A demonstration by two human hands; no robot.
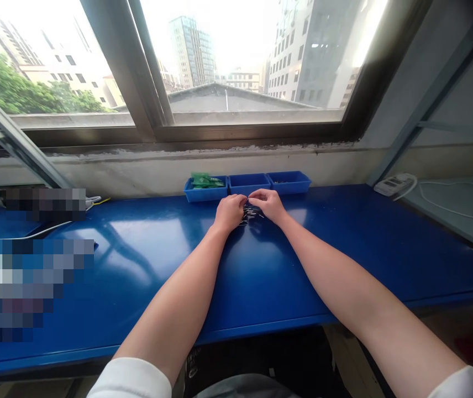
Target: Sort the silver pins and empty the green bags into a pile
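Both of my hands meet over a small pile of thin metal pieces [253, 211] on the blue tabletop, just in front of a row of blue bins. My left hand [230, 212] has its fingers curled together, with its fingertips at the pile's upper left. From the right, my right hand [268, 204] reaches in with thumb and forefinger pinched close to the left fingertips. Whatever lies between the fingers is too small to make out. The metal pieces look like small screws or pins, though their kind is unclear at this size.
Behind my hands stand a left bin [206, 193] with green packets [206, 180], a middle bin [248, 182] and a right bin [289, 182] holding small pieces. A white power strip [394, 184] lies at the right by a metal post. Blurred items and cables sit left.
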